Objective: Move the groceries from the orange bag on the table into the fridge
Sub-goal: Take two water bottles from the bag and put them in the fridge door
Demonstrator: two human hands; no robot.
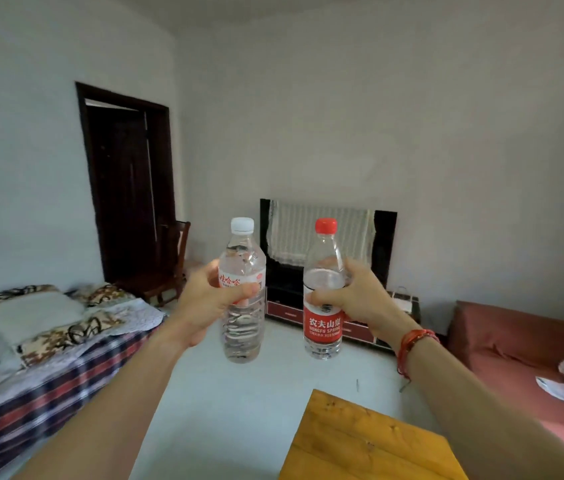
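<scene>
The left grip (211, 303) is clenched round the middle of the white-capped bottle (243, 336), with the thumb lying across the label and the fingers wrapped behind. The right grip (360, 299) grasps the red-capped bottle (322, 329) at its shoulder, just above the red label. Both bottles are clear, hold water and stand upright in the air at arm's length. They are side by side but apart, with the white-capped one at 9 o'clock of the other. They hang near the middle of the view, above the pale floor (239, 403). A red thread bracelet (412, 344) circles the right wrist, at 4 o'clock of that grip.

A corner of the yellow wooden surface (360, 441) juts in low at 6 o'clock of the red-capped bottle. At 12 o'clock, behind the bottles, a dark TV cabinet (386, 244) stands against the far wall, with a pale cloth (294, 233) draped over the screen. A bed (48, 348) with a plaid cover and patterned pillows runs along the left wall at 9 o'clock. A dark doorway (124, 188) is at 10 o'clock, with a wooden chair (169, 275) just beside it. A reddish sofa (516, 341) sits at 3 to 4 o'clock and has something pale and crumpled lying on it.
</scene>
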